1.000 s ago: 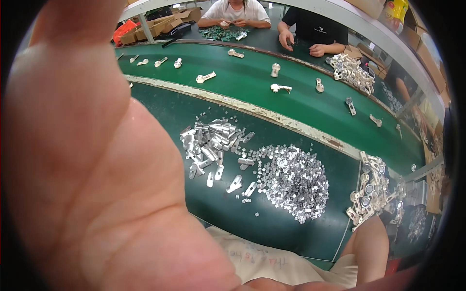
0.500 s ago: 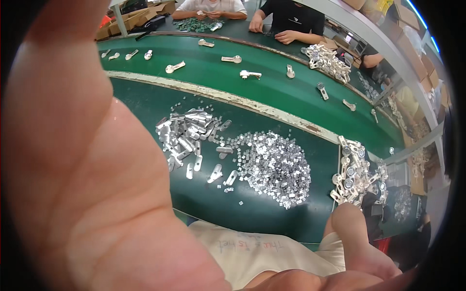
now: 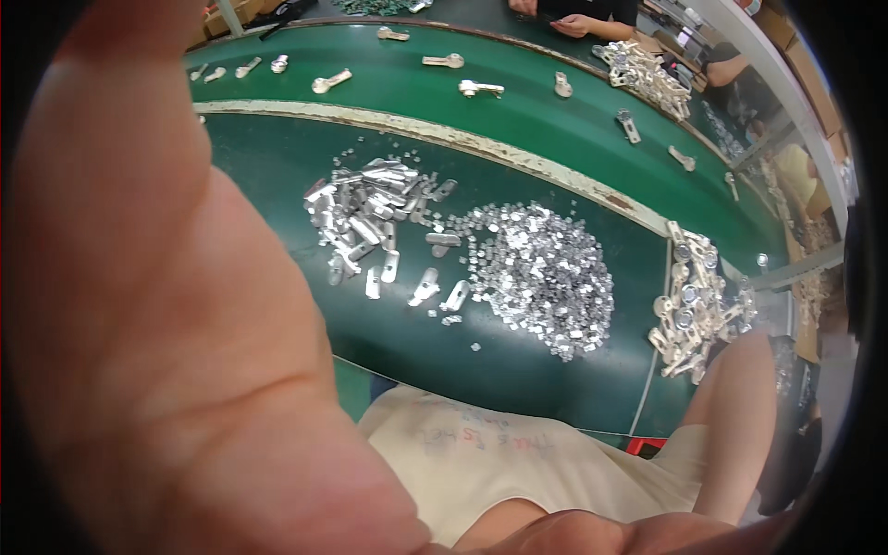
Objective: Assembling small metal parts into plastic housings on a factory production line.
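Workshop background: a green belt (image 3: 592,129) is curving across the upper part of the view, and a pale, worn strip (image 3: 416,129) is separating it from the dark green counter (image 3: 518,379) in front. White plastic handles (image 3: 480,88) are lying spaced out along the belt, with a heap (image 3: 647,81) of similar pieces resting at its far edge. Beyond, a co-worker in a dark top is holding both hands (image 3: 573,25) over the far surface. On the counter, silver metal strips (image 3: 370,208) are lying in a loose pile left of center, a few of them spreading toward the near side; just to their right, small metal squares (image 3: 546,273) are forming a broader mound. White ring-ended parts (image 3: 689,305) are piling up at the right end. The left hand (image 3: 185,305) is filling the left side, palm close to the lens, with the metal strips appearing nearest to it in the view; its fingers are running out of sight, so whether they are spreading or closing cannot be told. The right arm (image 3: 740,407) is bending beside the white ring-ended parts, while the right hand is lying outside the view.
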`<state>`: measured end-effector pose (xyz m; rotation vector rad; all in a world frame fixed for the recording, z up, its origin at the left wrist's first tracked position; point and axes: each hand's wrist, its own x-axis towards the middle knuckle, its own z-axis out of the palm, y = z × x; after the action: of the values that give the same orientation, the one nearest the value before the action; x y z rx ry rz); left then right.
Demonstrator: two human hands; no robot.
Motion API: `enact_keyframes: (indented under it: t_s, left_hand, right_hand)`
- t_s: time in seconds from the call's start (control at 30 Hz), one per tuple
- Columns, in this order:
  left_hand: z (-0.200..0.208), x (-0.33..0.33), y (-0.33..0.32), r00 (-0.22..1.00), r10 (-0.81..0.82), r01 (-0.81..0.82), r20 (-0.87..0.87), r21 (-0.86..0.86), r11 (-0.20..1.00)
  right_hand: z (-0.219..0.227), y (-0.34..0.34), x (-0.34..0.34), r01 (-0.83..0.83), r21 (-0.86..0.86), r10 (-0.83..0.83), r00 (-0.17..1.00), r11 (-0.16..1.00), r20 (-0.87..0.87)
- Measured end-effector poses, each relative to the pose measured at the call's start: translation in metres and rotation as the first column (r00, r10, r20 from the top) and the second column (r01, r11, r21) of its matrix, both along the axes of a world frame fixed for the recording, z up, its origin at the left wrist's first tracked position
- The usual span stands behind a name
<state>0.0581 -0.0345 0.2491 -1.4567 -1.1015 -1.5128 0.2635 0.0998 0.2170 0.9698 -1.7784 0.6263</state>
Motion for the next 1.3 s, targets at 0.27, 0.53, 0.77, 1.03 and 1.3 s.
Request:
enact_keyframes:
  t_s: [0.27, 0.53, 0.77, 1.03, 1.3]
  left_hand:
    - [-0.013, 0.018, -0.018, 0.995, -0.056, 0.047, 0.078, 0.120, 0.992]
    - [-0.017, 0.012, -0.015, 0.993, -0.017, 0.027, 0.118, -0.081, 0.996]
    - [-0.036, -0.008, -0.006, 0.973, 0.045, 0.016, 0.226, -0.263, 0.965]
    - [-0.047, 0.000, -0.021, 0.955, 0.052, 0.028, 0.293, -0.261, 0.965]
    - [-0.153, -0.028, -0.064, 0.539, 0.399, -0.010, 0.742, -0.467, 0.884]
  right_hand:
    - [0.019, -0.013, 0.000, 0.378, 0.314, -0.444, 0.880, 0.871, 0.171]
    - [-0.007, -0.015, -0.001, 0.584, 0.398, -0.705, 0.626, 0.707, 0.334]
    - [-0.032, -0.011, -0.010, 0.592, 0.582, -0.823, 0.306, 0.558, 0.478]
    - [-0.038, -0.008, -0.027, 0.478, 0.848, -0.955, -0.063, 0.227, 0.291]
    - [-0.050, -0.005, -0.054, 0.292, 0.951, -0.945, -0.326, -0.100, 0.001]
